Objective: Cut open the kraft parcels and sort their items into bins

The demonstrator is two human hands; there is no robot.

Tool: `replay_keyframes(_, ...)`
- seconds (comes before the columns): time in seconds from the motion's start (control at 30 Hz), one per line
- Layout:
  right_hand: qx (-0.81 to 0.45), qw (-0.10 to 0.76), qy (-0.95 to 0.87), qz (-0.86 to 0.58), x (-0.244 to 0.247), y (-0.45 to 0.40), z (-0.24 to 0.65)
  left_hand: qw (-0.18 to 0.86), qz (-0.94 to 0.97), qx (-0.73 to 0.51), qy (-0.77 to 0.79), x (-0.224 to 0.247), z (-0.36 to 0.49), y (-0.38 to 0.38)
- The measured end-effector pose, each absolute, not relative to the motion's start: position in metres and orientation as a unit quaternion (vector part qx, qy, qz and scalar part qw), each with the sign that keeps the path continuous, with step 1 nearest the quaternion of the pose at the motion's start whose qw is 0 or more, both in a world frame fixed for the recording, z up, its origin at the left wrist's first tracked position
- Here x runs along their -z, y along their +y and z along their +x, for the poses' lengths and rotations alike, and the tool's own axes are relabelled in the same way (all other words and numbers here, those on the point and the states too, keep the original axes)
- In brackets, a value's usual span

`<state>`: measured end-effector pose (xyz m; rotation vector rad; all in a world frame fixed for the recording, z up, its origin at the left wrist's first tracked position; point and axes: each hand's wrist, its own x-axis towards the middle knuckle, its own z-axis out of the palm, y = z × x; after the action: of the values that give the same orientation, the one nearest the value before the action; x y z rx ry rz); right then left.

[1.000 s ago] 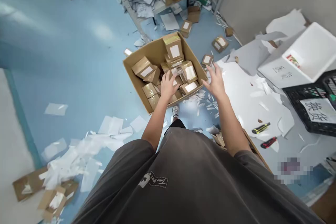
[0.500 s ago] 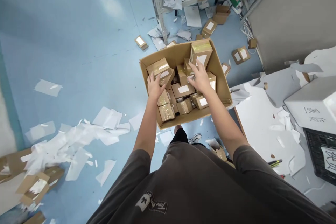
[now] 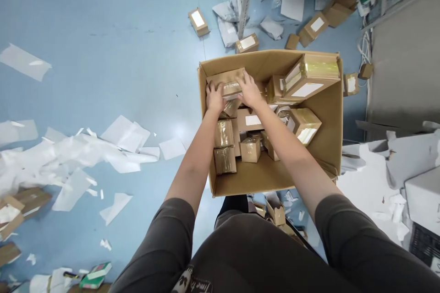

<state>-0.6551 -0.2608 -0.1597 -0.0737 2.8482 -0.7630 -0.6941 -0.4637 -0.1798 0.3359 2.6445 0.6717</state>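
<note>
A large open carton [image 3: 271, 183] holds several small taped cardboard boxes. In its far left corner, my left hand [image 3: 215, 99] grips the left end of one small cardboard box [image 3: 231, 88]. My right hand [image 3: 250, 93] has its fingers curled over the right end of that same box. Below my left hand are two taped boxes [image 3: 224, 159] in a column. A taller box [image 3: 311, 75] with yellowish tape leans in the far right corner, and another box [image 3: 304, 126] lies tilted under it. My right forearm hides part of the middle contents.
White paper scraps [image 3: 85, 146] litter the blue floor on the left. Beyond the carton are a metal shelf post [image 3: 245, 4] and loose small boxes [image 3: 198, 22]. At right is a white surface [image 3: 367, 192] with torn paper.
My right hand has moved left from the tall box to the small box at the left, and both hands now hold it. The carton appears larger and further right in view.
</note>
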Motion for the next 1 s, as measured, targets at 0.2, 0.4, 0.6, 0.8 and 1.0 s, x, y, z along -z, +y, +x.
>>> replay_keyframes(0.2,0.253,0.116,0.961,0.001,0.207,-0.258,-0.666,0.147,0.093,-0.240,0.955,0.185,-0.691,-0.452)
replay_keyframes(0.4,0.266,0.083,0.960,-0.012,0.165,-0.258,-0.641,0.143,0.127,-0.248,0.950,0.153,-0.675,-0.445)
replay_keyframes(0.6,0.244,0.057,0.968,0.020,0.086,-0.246,-0.583,0.104,0.173,-0.227,0.953,0.081,-0.630,-0.427)
replay_keyframes(0.8,0.231,-0.009,0.968,0.098,0.010,-0.193,-0.484,0.079,0.256,-0.231,0.935,-0.008,-0.559,-0.369)
replay_keyframes(1.0,0.201,-0.091,0.950,0.222,-0.068,-0.114,-0.320,0.051,0.386,-0.221,0.894,-0.090,-0.436,-0.266)
